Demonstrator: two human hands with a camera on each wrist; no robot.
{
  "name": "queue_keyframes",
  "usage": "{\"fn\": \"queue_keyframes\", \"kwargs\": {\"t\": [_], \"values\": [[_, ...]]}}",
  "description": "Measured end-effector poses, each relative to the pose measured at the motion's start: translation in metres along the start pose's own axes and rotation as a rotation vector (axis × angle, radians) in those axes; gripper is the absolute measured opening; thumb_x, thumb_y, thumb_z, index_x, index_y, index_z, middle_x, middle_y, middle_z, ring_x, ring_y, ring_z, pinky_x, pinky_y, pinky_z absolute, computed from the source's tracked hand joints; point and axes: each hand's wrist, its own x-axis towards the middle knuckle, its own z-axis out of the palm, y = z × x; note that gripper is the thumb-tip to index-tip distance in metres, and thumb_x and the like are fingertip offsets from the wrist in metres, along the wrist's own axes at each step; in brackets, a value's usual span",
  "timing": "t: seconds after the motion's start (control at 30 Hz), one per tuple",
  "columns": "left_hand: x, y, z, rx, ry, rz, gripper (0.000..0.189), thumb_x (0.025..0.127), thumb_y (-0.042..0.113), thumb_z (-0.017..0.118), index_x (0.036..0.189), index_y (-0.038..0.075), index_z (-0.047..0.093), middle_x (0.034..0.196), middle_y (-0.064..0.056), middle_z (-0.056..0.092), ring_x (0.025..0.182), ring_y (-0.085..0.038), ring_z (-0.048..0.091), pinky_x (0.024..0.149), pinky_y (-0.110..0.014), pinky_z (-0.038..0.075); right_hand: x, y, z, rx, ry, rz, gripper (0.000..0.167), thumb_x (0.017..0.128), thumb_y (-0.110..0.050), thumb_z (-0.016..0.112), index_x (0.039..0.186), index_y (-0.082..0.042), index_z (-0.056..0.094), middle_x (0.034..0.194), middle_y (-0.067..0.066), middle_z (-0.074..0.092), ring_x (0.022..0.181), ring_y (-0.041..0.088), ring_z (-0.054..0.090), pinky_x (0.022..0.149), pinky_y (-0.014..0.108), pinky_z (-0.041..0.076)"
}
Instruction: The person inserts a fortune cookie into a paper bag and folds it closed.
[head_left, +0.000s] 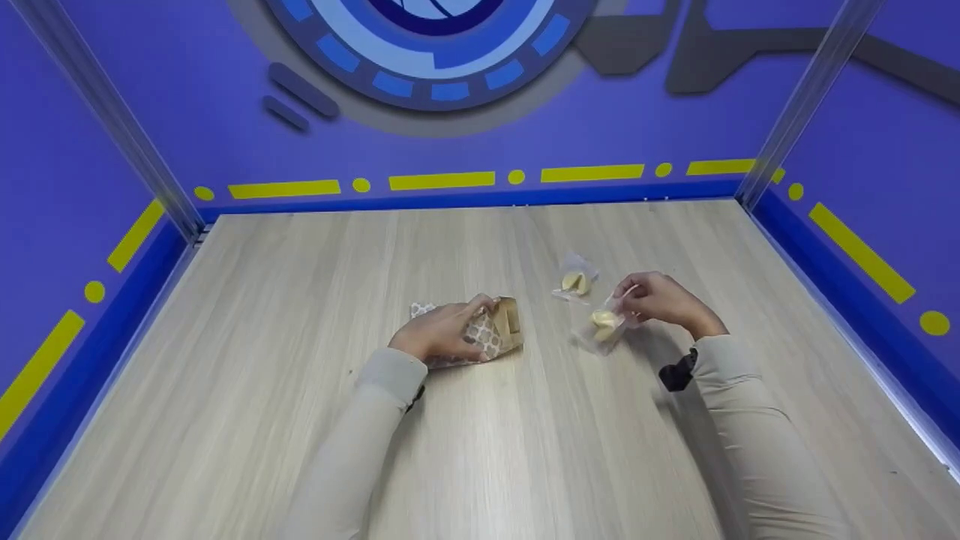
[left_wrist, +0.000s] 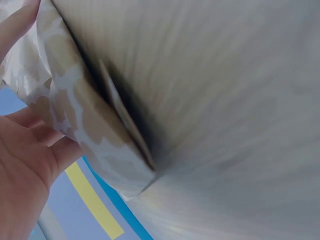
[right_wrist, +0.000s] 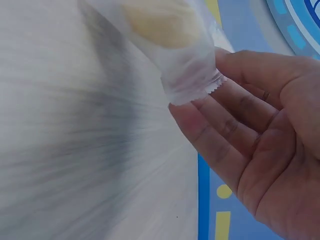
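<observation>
My left hand (head_left: 448, 332) grips a patterned paper bag (head_left: 484, 335) that lies on its side, its brown open mouth facing right. In the left wrist view the tan-and-white bag (left_wrist: 95, 110) slants across, with fingers and thumb (left_wrist: 65, 152) around it. At the right, my right hand (head_left: 660, 302) pinches the edge of a clear wrapper holding a fortune cookie (head_left: 604, 321). The right wrist view shows the wrapper's zigzag end (right_wrist: 200, 90) between thumb and fingers, the pale cookie (right_wrist: 162, 25) hanging beyond. A second wrapped fortune cookie (head_left: 576, 283) lies just behind it on the table.
The wood-grain table (head_left: 300, 300) spreads out around both hands. Blue panels with yellow marks (head_left: 442, 180) enclose it at the back and on both sides. A black band (head_left: 679, 371) is worn at the right wrist.
</observation>
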Motion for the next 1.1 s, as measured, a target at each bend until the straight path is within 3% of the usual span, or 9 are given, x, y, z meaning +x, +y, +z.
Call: {"fn": "queue_keyframes", "kwargs": {"t": [0.27, 0.6, 0.87, 1.1], "values": [[0.001, 0.0, 0.0, 0.004, -0.003, -0.001, 0.073, 0.078, 0.038, 0.079, 0.135, 0.027, 0.035, 0.124, -0.013, 0.061, 0.112, -0.029, 0.059, 0.096, -0.044, 0.048, 0.005, 0.001, 0.003, 0.05, 0.066, -0.046, 0.02, 0.091, -0.001, 0.052, 0.107, 0.008, 0.058, 0.095, 0.019, 0.067, 0.071, 0.011, 0.062, 0.065, 0.027, 0.056], [0.001, 0.0, 0.001, 0.005, -0.002, -0.001, 0.074, 0.078, 0.039, 0.079, 0.136, 0.027, 0.035, 0.126, -0.014, 0.059, 0.116, -0.031, 0.058, 0.098, -0.045, 0.046, 0.01, 0.0, 0.009, 0.139, 0.109, 0.014, 0.022, 0.092, -0.003, 0.055, 0.111, 0.008, 0.056, 0.097, 0.017, 0.066, 0.074, 0.01, 0.063, 0.066, 0.025, 0.057], [0.002, -0.001, 0.001, 0.013, -0.013, -0.007, 0.074, 0.077, 0.041, 0.079, 0.134, 0.029, 0.034, 0.129, -0.013, 0.058, 0.12, -0.031, 0.056, 0.099, -0.047, 0.045, 0.014, -0.006, 0.016, 0.281, 0.138, 0.055, 0.029, 0.089, 0.0, 0.055, 0.115, 0.013, 0.051, 0.091, 0.009, 0.063, 0.072, 0.009, 0.062, 0.065, 0.025, 0.057], [0.002, -0.001, 0.001, 0.001, -0.008, -0.006, 0.074, 0.076, 0.04, 0.08, 0.134, 0.028, 0.035, 0.13, -0.013, 0.058, 0.12, -0.031, 0.056, 0.099, -0.047, 0.045, 0.017, -0.011, 0.023, 0.338, 0.156, 0.071, 0.032, 0.09, -0.002, 0.055, 0.116, 0.016, 0.049, 0.087, 0.007, 0.062, 0.069, 0.008, 0.063, 0.065, 0.025, 0.057]]}}
